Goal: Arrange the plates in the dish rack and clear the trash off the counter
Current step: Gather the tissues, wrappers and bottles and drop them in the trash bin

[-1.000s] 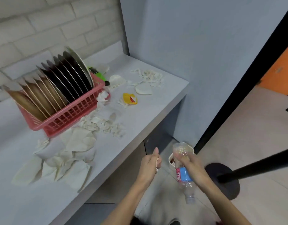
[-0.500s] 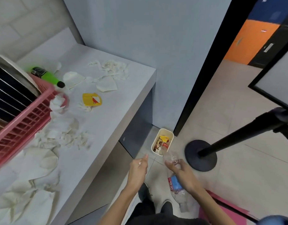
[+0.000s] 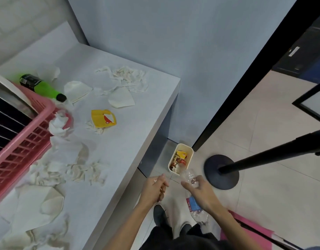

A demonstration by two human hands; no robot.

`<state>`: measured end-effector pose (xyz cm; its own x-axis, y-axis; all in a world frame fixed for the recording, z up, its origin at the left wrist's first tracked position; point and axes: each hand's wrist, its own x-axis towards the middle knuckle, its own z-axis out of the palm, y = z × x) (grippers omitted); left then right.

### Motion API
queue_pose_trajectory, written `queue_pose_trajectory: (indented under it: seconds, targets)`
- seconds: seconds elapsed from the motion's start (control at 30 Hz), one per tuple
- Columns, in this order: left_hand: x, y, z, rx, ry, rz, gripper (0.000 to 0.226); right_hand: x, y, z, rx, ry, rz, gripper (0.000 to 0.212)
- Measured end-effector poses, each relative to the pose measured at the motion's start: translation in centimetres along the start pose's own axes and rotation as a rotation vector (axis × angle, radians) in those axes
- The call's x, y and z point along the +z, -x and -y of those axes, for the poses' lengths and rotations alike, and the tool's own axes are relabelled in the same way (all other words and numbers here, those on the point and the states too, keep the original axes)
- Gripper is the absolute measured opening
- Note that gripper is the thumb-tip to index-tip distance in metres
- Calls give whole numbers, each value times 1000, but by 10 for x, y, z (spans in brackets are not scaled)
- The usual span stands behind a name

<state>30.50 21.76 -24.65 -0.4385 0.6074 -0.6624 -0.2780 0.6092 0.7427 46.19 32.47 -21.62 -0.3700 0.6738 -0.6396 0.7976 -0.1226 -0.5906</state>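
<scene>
My right hand (image 3: 202,193) grips a clear plastic bottle (image 3: 193,206) with a blue and red label, its top end tipped toward a small cream trash bin (image 3: 189,152) on the floor. My left hand (image 3: 155,188) hangs beside it with curled fingers, a small white scrap showing at them. The pink dish rack (image 3: 20,139) holding dark plates stands at the counter's left. Torn white paper (image 3: 70,168), a yellow wrapper (image 3: 103,118) and a green bottle (image 3: 42,86) lie on the grey counter (image 3: 130,134).
A black stanchion base (image 3: 221,171) with its pole stands on the tiled floor right of the bin. A doorway opens at the right. A pink flat item (image 3: 253,230) lies by my feet. More paper scraps (image 3: 126,78) sit near the counter's far corner.
My view swung from the counter down toward the floor, so the bin came into sight. Both hands with the bottle moved nearer the bin.
</scene>
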Motion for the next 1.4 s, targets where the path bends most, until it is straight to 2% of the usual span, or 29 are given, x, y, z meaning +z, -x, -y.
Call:
queue_pose_trajectory:
  seconds: [0.27,0.37,0.57,0.73,0.8,0.93,1.07,1.17,1.27,1.3,1.4]
  targets:
    - [-3,-18,10,-131,-95,82,43,5,-5,-9,38,30,-8,43]
    - [6,-28,-1,-142,-78,92,43,1,-11,-13,38,-48,-10,39]
    - [35,-60,-9,-49,-128,107,45,-5,-50,-38,-6,-213,-66,43]
    - [65,-96,13,-60,-66,112,44,-11,-88,-73,-23,-332,-94,35]
    - [74,-115,27,-55,-36,120,45,-11,-109,-92,-6,-412,-92,44]
    - [91,-165,63,-28,24,85,46,2,-170,-131,-25,-501,-81,65]
    - [109,-233,112,32,55,75,46,30,-246,-175,-54,-592,-93,53]
    - [118,-295,153,72,36,71,31,58,-312,-213,-57,-616,-109,53]
    - [126,-378,185,179,-21,50,18,78,-384,-244,-96,-661,-144,71]
    - [129,-405,194,218,-62,41,18,82,-409,-255,-126,-697,-147,70]
    - [143,-459,234,314,-131,31,15,104,-454,-288,-184,-847,-132,36]
